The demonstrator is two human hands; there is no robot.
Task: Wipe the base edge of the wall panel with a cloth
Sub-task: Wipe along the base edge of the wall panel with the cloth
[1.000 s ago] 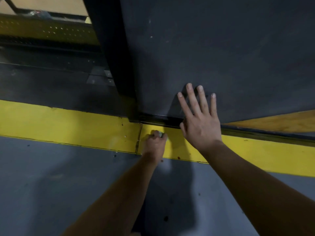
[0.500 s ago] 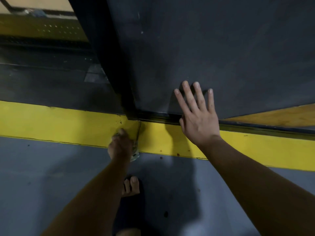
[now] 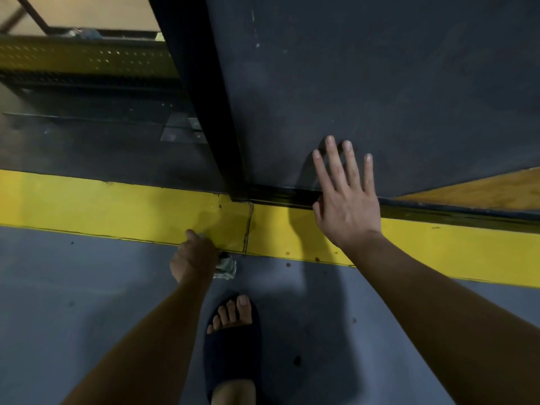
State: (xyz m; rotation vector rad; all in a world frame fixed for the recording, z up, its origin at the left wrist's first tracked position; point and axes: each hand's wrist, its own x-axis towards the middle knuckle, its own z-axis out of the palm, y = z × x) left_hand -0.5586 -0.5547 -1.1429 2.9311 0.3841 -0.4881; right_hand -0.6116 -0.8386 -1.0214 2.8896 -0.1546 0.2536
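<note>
At the yellow strip [image 3: 117, 206] below the panel [image 3: 365, 92], your left hand [image 3: 194, 260] is fisted around the cloth [image 3: 225, 268], a crumpled bit sticking out on the right, sitting at the strip's lower edge over the grey floor [image 3: 73, 302]. Your right hand [image 3: 346, 204] is flat, fingers [image 3: 336, 165] spread wide on the panel, palm crossing its base edge [image 3: 280, 197]. Your foot in a dark slipper [image 3: 232, 343] is just below the cloth

Left hand [image 3: 194, 260] with cloth [image 3: 225, 268] lies left of right hand [image 3: 344, 206], which seemingly rests on the wall panel [image 3: 365, 83].
</note>
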